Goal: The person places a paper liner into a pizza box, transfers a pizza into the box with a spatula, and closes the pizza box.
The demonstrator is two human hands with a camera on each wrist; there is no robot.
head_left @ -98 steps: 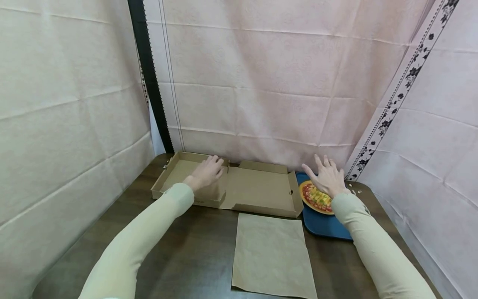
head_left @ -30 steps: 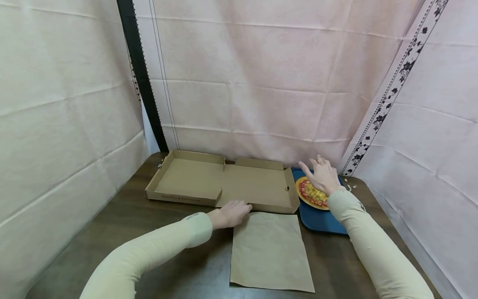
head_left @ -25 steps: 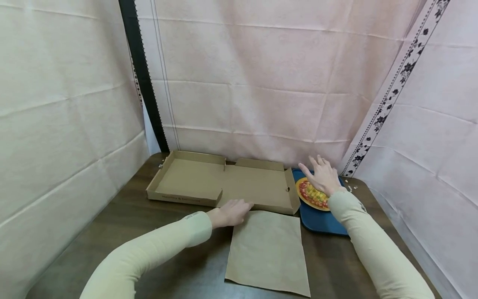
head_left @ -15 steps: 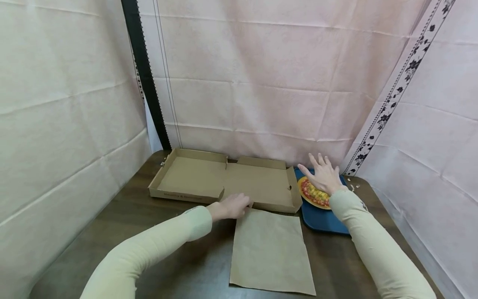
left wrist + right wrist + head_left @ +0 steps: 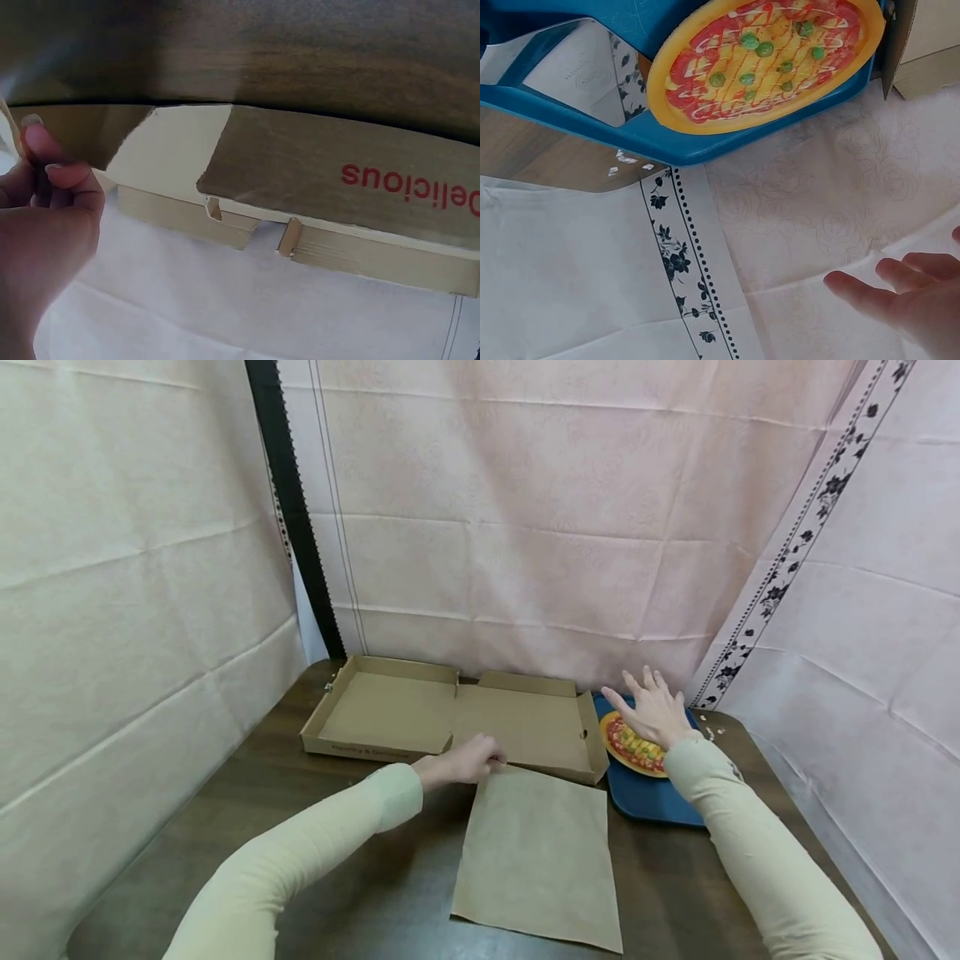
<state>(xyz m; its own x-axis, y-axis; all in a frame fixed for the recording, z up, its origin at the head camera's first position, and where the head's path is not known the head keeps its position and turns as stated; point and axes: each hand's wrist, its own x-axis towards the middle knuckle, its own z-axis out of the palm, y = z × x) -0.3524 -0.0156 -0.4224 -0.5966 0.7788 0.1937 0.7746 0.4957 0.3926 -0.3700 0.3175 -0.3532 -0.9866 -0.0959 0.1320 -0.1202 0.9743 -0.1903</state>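
My left hand (image 5: pixel 463 762) pinches the far left corner of a sheet of brown paper (image 5: pixel 543 852) and holds that corner slightly up. In the left wrist view, thumb and fingers of the left hand (image 5: pixel 56 217) meet beside the cardboard box's front wall (image 5: pixel 300 172). My right hand (image 5: pixel 654 714) hovers with spread fingers over a pizza (image 5: pixel 628 747) on a blue tray (image 5: pixel 652 802). The right wrist view shows the pizza (image 5: pixel 765 67) topped with green pieces and sauce lines, and the right hand (image 5: pixel 922 307) apart from it.
An opened pizza box (image 5: pixel 397 706) lies flat at the back of the dark wooden table (image 5: pixel 360 877), its right edge beside the tray. A shiny flat metal piece (image 5: pixel 577 67) lies on the tray. Small white bits (image 5: pixel 626 159) lie near it. Cloth curtains (image 5: pixel 525 510) surround the table.
My left hand has moved from above the box to the paper's far left corner and gripped it. The paper has shifted slightly, its corner lifted. The right hand stays over the pizza.
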